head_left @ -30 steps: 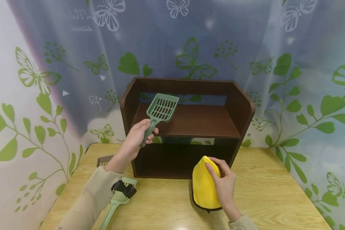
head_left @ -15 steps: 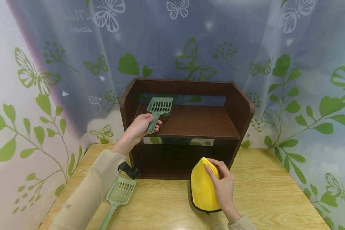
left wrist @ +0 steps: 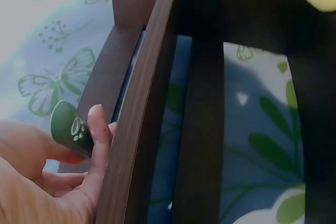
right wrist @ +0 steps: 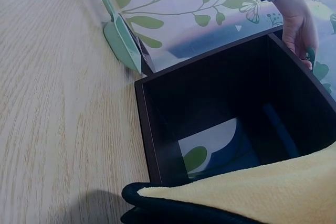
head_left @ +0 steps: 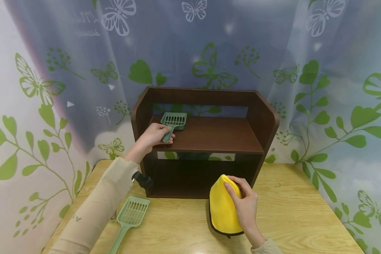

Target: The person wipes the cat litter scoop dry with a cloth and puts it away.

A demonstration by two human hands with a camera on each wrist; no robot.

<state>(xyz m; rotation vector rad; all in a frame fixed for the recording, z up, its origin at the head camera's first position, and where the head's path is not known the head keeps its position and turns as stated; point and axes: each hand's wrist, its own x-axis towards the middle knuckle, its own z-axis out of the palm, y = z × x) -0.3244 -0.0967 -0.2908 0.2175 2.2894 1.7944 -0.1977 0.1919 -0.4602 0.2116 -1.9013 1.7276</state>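
My left hand [head_left: 155, 135] holds a dark green slotted litter scoop [head_left: 174, 118] by its handle. The scoop's head lies over the left part of the upper board of a dark brown two-tier shelf [head_left: 219, 134]. In the left wrist view, the handle's end [left wrist: 68, 124] with a paw mark shows between thumb and fingers, beside the board's front edge. My right hand [head_left: 247, 204] pinches the top of a folded yellow cloth [head_left: 223, 208] with black edging, in front of the shelf's lower right side. In the right wrist view the cloth [right wrist: 273, 184] covers the bottom right corner.
A light green slotted scoop [head_left: 133, 211] lies on the wooden table [head_left: 177, 225], left of the shelf and beside my left sleeve [head_left: 98, 208]. A patterned curtain [head_left: 184, 53] hangs close behind the shelf. A black strap device [head_left: 143, 180] sits at my left wrist.
My left hand has lowered the dark green scoop from in front of the shelf down to the upper board, its head tipping flatter. The right hand and yellow cloth have hardly moved.
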